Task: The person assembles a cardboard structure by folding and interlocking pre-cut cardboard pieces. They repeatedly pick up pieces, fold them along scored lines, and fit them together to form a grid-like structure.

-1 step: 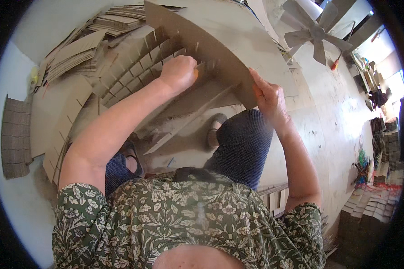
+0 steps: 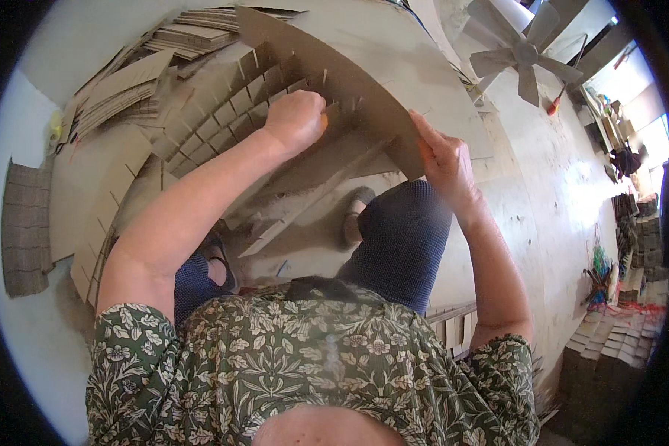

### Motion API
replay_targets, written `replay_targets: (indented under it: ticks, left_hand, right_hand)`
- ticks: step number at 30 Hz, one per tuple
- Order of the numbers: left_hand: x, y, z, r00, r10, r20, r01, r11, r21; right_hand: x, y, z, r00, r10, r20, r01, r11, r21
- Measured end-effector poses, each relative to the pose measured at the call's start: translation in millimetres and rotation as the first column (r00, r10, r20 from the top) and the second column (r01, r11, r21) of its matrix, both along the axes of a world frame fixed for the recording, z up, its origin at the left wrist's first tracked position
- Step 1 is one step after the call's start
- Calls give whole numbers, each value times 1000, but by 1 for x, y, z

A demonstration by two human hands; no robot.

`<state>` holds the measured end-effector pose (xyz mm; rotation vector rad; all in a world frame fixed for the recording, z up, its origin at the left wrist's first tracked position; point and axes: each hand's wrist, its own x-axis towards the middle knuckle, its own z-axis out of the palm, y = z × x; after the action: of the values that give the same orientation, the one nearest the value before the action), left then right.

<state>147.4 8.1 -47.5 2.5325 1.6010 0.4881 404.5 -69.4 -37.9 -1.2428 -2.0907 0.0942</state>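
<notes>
A cardboard grid [image 2: 238, 105] stands ahead, left of centre, seemingly part-built: cells formed leftward, the long strip's [image 2: 357, 83] right end apparently unfilled. The right hand [image 2: 447, 160] pinches that end; the left hand [image 2: 296, 119] makes a fist, contents unclear.

Carrier is the floor [image 2: 528, 223]: pale, smooth, scuffed, dark specks, shiny well right of the right hand [image 2: 444, 156]. Ahead-left of the left hand [image 2: 295, 121]: flat cardboard stacks [image 2: 126, 93], uneven edges, several piles close together. Well left of the same hand, by the wall: grey-brown block of stacked pieces [image 2: 26, 230]. Between the hands but nearer the body: right shoe [image 2: 363, 195]. Left shoe [image 2: 232, 273] sits behind the left hand, small blue scrap [image 2: 282, 267] just beside it. Far right and behind the right hand: cardboard bundles [image 2: 609, 342], packed tight.
</notes>
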Motion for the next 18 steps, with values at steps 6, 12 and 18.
replay_targets:
  ticks: [6, 12, 18]
  left_hand:
    - [8, -2, 3, 997, 15, -73, -16, 1000, -12]
    - [9, -6, 7, 997, 24, -77, -25, 1000, -7]
    - [2, -1, 0, 999, -1, -41, -1, 1000, -31]
  right_hand:
    - [1, -2, -5, 995, -71, 71, 75, 996, -49]
    - [-8, 3, -9, 997, -18, 79, 10, 994, 105]
    - [-4, -1, 7, 978, -120, 172, 141, 983, -114]
